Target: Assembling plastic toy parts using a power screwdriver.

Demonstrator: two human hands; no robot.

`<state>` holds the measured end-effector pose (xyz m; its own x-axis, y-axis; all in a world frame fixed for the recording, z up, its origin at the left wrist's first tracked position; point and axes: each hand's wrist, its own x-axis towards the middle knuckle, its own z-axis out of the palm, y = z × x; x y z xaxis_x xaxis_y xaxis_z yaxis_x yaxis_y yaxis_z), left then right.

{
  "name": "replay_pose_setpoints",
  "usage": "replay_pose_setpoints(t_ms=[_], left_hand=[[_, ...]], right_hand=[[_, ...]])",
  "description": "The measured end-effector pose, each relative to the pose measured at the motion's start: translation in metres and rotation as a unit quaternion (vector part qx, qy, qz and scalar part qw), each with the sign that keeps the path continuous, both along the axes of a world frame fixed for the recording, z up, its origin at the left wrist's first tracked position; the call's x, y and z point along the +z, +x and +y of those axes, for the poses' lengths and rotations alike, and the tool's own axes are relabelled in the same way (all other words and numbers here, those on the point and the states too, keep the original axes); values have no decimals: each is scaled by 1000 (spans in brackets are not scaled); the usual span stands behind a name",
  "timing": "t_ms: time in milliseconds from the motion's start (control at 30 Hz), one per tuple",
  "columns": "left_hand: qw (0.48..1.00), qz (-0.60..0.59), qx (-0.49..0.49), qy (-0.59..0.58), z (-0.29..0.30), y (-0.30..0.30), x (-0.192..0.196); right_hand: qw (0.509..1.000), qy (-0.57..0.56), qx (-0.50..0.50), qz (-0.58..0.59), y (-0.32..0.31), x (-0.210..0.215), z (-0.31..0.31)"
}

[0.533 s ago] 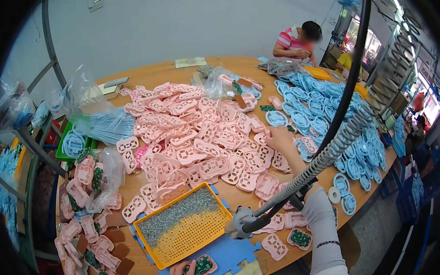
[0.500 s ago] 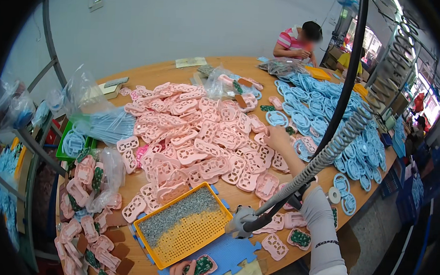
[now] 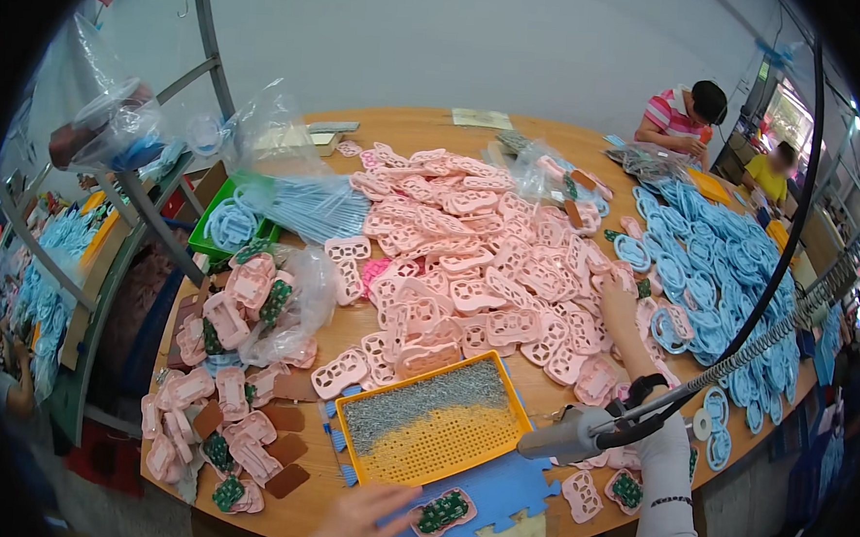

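Observation:
My left hand (image 3: 357,519), blurred, has its fingers apart beside a pink plastic shell (image 3: 462,529). Within that shell, on a blue foam mat (image 3: 506,482), is a green piece with pale marks, like a circuit board (image 3: 442,511). My right hand (image 3: 619,300) reaches into the right side of a heap of pink plastic shells (image 3: 471,230); its fingertips are partly hidden, so a grip cannot be made out. A grey hanging screwdriver (image 3: 567,435) sits over my right forearm. Small metal screws (image 3: 423,404) fill the back part of a yellow perforated tray (image 3: 527,421).
Light-blue plastic rings (image 3: 713,254) are heaped at right, beside a white roll (image 3: 702,425). Pink shells with green boards (image 3: 254,293) and brown pieces (image 3: 289,449) lie at left, near a green bin (image 3: 215,220). A person (image 3: 679,121) sits across the table.
The view has swung left, shifting everything rightward in the picture. My left hand has let go of the shell and moved left of it. My right hand stays at the heap's right side.

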<state>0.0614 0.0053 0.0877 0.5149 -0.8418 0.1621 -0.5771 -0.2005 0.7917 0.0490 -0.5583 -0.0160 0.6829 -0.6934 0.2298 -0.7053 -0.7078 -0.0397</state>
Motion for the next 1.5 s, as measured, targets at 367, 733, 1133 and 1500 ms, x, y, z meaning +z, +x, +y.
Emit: replay_pose_setpoints(t_ms=[367,733,1133,1500], left_hand=[[927,-311,206,-38,-142,229,-58],[933,-250,258,-2,-174,314,-97],[919,-127,254,-273,-217,314,-17],[910,-414,-28,-3,-109,235,83]], right_hand=[[982,-147,115,-16,-19,11,19],[988,-107,110,-19,-10,4,11],[940,-305,155,-8,-6,7,-4],[944,-170,114,-258,-36,77,17]])
